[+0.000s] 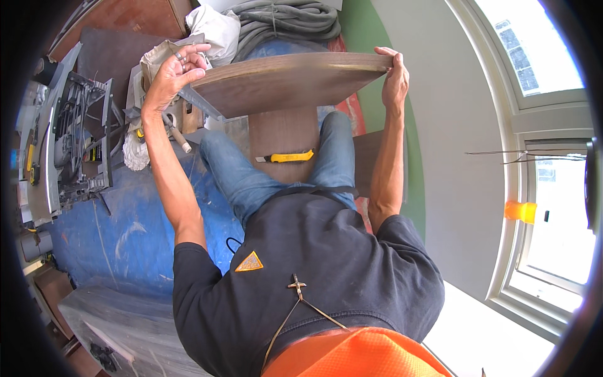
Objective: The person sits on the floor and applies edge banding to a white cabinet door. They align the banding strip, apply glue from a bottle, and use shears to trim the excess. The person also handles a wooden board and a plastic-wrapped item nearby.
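My left hand (173, 78) holds a brown wooden panel (279, 88) at its left end, with the thumb at the corner and the fingers curled. My right hand (394, 78) grips the other end of the panel, which is raised above my lap with a pale edge showing along its top. Below it, a yellow utility knife (289, 156) lies on a brown board (282, 132) between my thighs. A grey metal strip (201, 103) shows beneath the panel's left end, beside my left hand.
Coiled grey hose (282, 22) and a white bag (213, 34) lie ahead. Tools and metal parts (78, 132) crowd the left, beside a blue sheet (107, 239). A pale wall (452, 169) and windows with frames (515, 94) stand at the right.
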`<state>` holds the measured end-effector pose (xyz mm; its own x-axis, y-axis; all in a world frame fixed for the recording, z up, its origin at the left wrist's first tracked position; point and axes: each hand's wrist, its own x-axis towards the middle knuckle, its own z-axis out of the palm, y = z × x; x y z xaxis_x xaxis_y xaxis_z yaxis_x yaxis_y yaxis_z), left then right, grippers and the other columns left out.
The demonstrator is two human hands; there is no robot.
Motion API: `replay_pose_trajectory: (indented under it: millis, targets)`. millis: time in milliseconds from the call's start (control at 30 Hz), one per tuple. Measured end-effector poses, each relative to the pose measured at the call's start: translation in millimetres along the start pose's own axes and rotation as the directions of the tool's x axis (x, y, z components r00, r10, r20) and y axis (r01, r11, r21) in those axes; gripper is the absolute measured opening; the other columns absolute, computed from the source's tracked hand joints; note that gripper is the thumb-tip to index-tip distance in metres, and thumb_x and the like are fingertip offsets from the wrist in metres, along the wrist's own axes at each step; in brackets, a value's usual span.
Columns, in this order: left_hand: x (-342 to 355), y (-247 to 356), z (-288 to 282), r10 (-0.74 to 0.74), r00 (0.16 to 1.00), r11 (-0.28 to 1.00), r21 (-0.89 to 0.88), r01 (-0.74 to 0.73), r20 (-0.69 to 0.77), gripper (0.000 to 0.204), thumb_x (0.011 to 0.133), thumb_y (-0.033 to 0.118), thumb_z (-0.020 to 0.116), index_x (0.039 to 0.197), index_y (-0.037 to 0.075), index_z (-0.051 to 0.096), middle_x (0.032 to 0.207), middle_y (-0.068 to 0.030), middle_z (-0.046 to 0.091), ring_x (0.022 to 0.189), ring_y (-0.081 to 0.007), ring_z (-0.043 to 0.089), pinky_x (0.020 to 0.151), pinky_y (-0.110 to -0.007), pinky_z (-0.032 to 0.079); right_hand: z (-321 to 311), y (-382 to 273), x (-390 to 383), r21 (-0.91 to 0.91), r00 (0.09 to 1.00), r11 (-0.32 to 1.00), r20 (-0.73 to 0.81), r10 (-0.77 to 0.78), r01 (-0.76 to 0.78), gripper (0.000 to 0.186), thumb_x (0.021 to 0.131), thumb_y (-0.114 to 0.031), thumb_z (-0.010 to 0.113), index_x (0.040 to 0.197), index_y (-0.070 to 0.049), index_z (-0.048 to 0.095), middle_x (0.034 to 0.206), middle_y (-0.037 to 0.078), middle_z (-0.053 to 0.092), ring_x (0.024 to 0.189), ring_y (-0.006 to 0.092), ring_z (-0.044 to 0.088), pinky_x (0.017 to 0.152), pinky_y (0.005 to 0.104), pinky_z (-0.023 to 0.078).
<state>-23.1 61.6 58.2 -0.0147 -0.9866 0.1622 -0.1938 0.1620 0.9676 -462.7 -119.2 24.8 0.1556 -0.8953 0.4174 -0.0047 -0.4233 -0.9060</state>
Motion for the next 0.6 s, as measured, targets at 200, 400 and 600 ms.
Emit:
replay_pose_trajectory:
  millis: [200, 400, 600]
  targets:
    - [1.1, -4.6, -7.2, 0.032, 0.999, 0.999, 0.024, -0.032, 0.011, 0.047, 0.088, 0.009, 0.067, 0.135, 0.006, 0.058, 0.097, 0.0009, 0.061, 0.096, -0.0094, 0.058, 0.096, -0.028, 0.043, 1.2, 20.4, -3.6, 0.251, 0.988, 0.955, 0.063, 0.144, -0.156, 0.054, 0.108, -0.035, 0.031, 0.124, 0.006, 0.062, 0.118, 0.014, 0.063, 0.116, 0.0218, 0.052, 0.108, 0.0381, 0.035]
    - [0.9, -8.6, -11.3, 0.052, 0.998, 0.999, 0.014, -0.053, 0.024, 0.048, 0.088, 0.010, 0.066, 0.135, 0.005, 0.057, 0.099, 0.0000, 0.061, 0.099, -0.0099, 0.057, 0.095, -0.028, 0.043, -8.6, 30.5, -4.5, 0.328, 0.979, 0.922, 0.088, 0.187, -0.205, 0.052, 0.106, -0.036, 0.042, 0.131, 0.007, 0.058, 0.122, 0.016, 0.062, 0.119, 0.0229, 0.052, 0.111, 0.0391, 0.033]
    - [6.9, -16.9, -15.5, 0.111, 0.993, 0.994, 0.005, -0.111, 0.048, 0.050, 0.085, 0.013, 0.068, 0.133, 0.006, 0.058, 0.096, 0.0012, 0.059, 0.095, -0.0104, 0.057, 0.090, -0.027, 0.043, -10.7, 46.1, 5.7, 0.387, 0.971, 0.890, 0.100, 0.218, -0.240, 0.054, 0.104, -0.038, 0.046, 0.131, 0.007, 0.058, 0.126, 0.017, 0.061, 0.121, 0.0244, 0.051, 0.111, 0.0409, 0.033]
